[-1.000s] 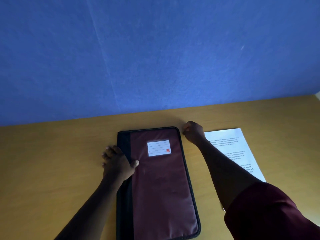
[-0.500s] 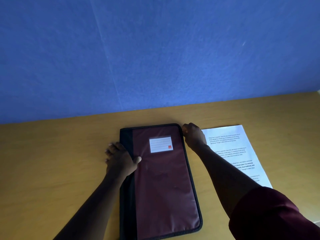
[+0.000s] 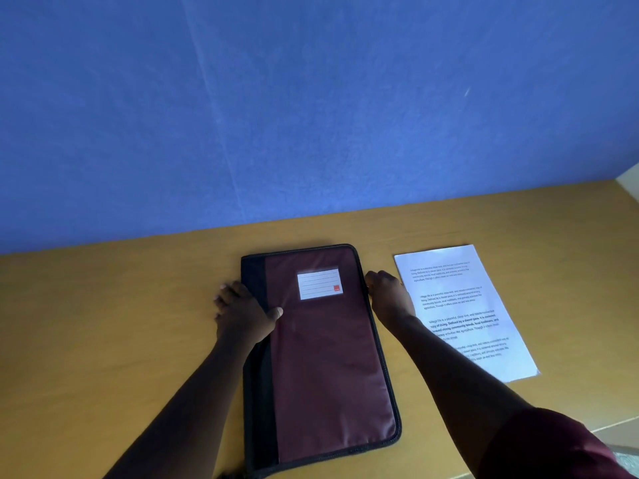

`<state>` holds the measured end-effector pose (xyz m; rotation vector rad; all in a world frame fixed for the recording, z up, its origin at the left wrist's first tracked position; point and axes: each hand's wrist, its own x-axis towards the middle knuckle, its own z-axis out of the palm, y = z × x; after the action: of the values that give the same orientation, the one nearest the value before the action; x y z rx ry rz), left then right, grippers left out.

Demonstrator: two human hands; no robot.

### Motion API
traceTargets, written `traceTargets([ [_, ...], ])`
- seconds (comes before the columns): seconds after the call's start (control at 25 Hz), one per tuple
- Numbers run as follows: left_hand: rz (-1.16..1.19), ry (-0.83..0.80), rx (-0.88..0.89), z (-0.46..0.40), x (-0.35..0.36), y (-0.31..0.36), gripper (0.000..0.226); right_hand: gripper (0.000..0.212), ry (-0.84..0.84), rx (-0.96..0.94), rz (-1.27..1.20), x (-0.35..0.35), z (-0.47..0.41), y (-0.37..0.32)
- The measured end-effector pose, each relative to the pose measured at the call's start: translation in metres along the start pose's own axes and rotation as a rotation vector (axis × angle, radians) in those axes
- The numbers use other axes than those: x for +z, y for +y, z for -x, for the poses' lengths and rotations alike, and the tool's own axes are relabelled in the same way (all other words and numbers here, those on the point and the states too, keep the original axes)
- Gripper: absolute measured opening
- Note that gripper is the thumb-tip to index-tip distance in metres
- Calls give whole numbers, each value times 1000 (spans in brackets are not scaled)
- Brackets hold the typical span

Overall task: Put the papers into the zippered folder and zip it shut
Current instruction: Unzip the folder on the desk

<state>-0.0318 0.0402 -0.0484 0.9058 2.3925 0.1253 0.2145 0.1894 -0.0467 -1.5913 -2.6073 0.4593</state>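
On the table (image 3: 103,340), both hands grip the folder (image 3: 325,357)

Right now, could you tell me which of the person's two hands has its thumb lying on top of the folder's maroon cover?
The left hand: it holds the folder at its black spine side, thumb lying on the maroon cover. The right hand is only at the opposite zippered edge.
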Motion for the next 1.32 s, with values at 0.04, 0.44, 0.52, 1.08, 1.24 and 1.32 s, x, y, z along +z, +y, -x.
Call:
traceTargets([
  [0.04, 5, -5, -3, 1, 0, 0, 124, 14, -3, 0, 6, 0, 5, 0],
  [0.44, 42, -30, -15, 10, -5, 3, 123, 11, -28, 25, 19, 2, 63, 3],
  [0.52, 64, -33, -2, 12, -6, 1, 122, 11, -33, 31, 10, 4, 75, 4],
  [1.08, 16, -95, 249, 73, 21, -63, 111, 13, 4, 94, -43, 9, 131, 4],
  [1.24, -19, -99, 295, 100, 35, -86, 107, 12, -8, 106, -30, 12, 153, 6],
  [1.32, -26, -110, 306, 112, 40, -94, 106, 13, -11, 114, -29, 13, 164, 8],
])
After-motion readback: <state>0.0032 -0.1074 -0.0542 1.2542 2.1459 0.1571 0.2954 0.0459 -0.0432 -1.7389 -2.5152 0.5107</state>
